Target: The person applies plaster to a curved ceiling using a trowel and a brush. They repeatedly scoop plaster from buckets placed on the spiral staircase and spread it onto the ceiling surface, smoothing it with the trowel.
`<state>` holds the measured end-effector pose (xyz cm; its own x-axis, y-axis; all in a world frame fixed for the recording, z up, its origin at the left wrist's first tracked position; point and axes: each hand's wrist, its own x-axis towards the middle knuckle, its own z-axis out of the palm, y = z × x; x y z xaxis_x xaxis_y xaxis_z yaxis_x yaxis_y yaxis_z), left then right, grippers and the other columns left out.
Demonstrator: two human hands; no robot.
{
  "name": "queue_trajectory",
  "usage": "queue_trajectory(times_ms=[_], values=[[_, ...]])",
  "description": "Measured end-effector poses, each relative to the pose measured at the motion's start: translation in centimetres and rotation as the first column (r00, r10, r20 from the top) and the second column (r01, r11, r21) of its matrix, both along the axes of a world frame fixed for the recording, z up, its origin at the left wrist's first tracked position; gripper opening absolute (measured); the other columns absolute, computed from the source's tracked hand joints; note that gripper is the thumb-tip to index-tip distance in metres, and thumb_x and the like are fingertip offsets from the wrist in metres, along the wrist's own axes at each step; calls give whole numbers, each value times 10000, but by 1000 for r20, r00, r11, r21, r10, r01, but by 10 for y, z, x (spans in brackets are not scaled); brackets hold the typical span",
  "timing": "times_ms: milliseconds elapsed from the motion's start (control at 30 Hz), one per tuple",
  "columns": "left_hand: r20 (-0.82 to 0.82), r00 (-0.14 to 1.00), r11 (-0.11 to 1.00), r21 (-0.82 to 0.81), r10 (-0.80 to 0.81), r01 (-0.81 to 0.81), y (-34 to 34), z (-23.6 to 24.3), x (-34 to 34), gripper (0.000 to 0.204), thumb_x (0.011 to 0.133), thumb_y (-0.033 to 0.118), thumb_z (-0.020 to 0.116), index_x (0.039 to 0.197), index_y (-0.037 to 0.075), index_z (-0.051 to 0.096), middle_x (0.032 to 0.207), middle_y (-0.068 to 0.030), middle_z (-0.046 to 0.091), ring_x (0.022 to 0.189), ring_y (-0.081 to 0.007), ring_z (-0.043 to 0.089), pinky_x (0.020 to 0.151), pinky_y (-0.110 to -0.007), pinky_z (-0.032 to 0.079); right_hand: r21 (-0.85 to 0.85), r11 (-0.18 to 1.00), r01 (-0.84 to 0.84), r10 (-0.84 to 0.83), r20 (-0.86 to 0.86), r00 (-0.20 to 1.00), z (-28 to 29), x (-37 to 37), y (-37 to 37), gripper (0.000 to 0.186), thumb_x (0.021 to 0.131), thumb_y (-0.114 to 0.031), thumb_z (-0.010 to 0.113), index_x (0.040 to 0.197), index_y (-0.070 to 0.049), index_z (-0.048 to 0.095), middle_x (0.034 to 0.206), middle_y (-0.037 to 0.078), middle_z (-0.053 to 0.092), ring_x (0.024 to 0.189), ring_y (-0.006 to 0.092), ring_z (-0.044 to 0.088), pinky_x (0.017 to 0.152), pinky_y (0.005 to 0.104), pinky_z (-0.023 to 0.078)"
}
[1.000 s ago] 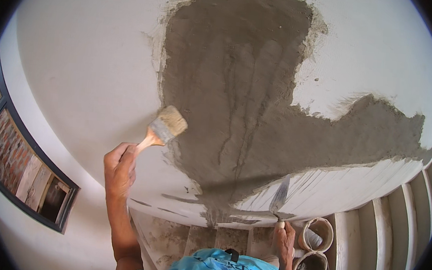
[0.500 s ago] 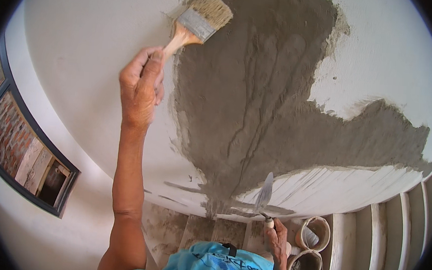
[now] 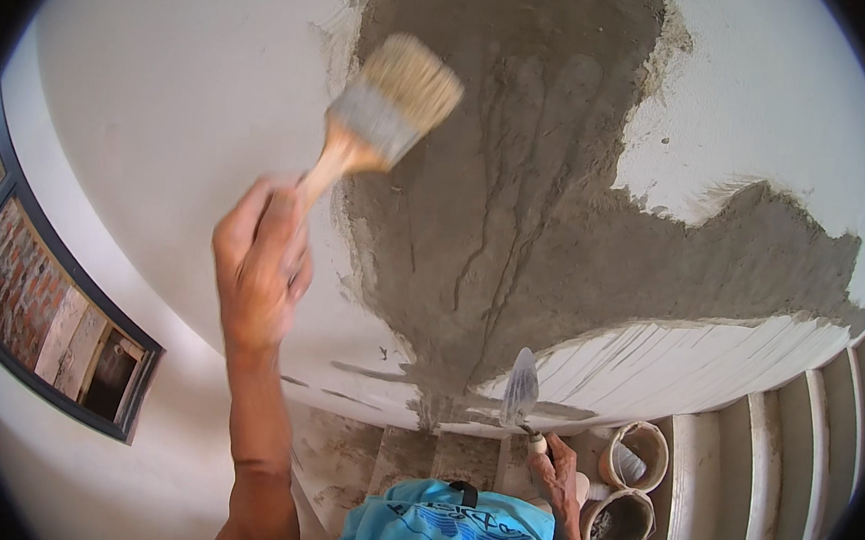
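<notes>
My raised left hand (image 3: 261,258) is closed round the wooden handle of a wide paintbrush (image 3: 368,115), its pale bristles pointing up and to the right. The brush is slightly blurred in front of the left edge of a dark grey mortar patch (image 3: 555,238) on the white wall. Whether the bristles touch the mortar I cannot tell. Low down, my right hand (image 3: 557,471) grips a trowel (image 3: 521,389) by its pale handle, with the pointed blade up, near the foot of the wall. Wet streaks run down the middle of the patch.
Two buckets stand beside my right hand: one (image 3: 637,455) holds something pale, the other (image 3: 619,526) greyish stuff. Stairs (image 3: 718,486) run along the right. At left, a dark-framed window (image 3: 60,294) opens onto brickwork.
My left hand and the paintbrush have moved down and slightly left, with the brush now looking larger. My right hand still holds the trowel in nearly the same place.
</notes>
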<state>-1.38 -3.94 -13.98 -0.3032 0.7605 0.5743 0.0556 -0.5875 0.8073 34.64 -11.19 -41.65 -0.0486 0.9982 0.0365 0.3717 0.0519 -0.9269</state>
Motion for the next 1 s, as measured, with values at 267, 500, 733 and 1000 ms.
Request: queue_trajectory(times_ms=[267, 500, 733, 1000], values=[[-41, 995, 995, -45, -93, 91, 51, -7, 37, 332, 1028, 318, 544, 1085, 4, 634, 618, 83, 328, 454, -8, 291, 378, -203, 249, -79, 996, -46, 37, -103, 994, -16, -2, -2, 238, 825, -215, 604, 931, -5, 574, 720, 83, 577, 639, 148, 530, 577, 342, 454], [-119, 992, 812, -582, -37, -40, -23, -109, -11, 297, 1003, 300, 587, 989, 11, 652, 595, 65, 397, 443, -22, 334, 377, -209, 272, -69, 997, 44, -49, -85, 995, -17, 12, -11, 244, 820, -242, 589, 856, -4, 549, 707, 74, 556, 649, 163, 517, 595, 354, 445], [52, 996, 980, -187, 71, -60, 0, -59, -9, 383, 1009, 352, 583, 1072, -26, 600, 607, 76, 336, 457, -25, 291, 378, -208, 253, -46, 999, 22, -24, -57, 998, -22, 6, 3, 310, 827, -281, 592, 914, 15, 561, 763, 92, 557, 701, 164, 493, 633, 339, 437], [178, 982, 893, -449, 61, 26, 1, -134, -13, 365, 1022, 338, 558, 1064, -21, 607, 614, 78, 331, 463, -22, 289, 390, -198, 262, -64, 998, 19, -25, -95, 995, -54, 17, -2, 470, 839, -458, 611, 907, 5, 568, 743, 50, 528, 690, 145, 475, 609, 330, 412]])
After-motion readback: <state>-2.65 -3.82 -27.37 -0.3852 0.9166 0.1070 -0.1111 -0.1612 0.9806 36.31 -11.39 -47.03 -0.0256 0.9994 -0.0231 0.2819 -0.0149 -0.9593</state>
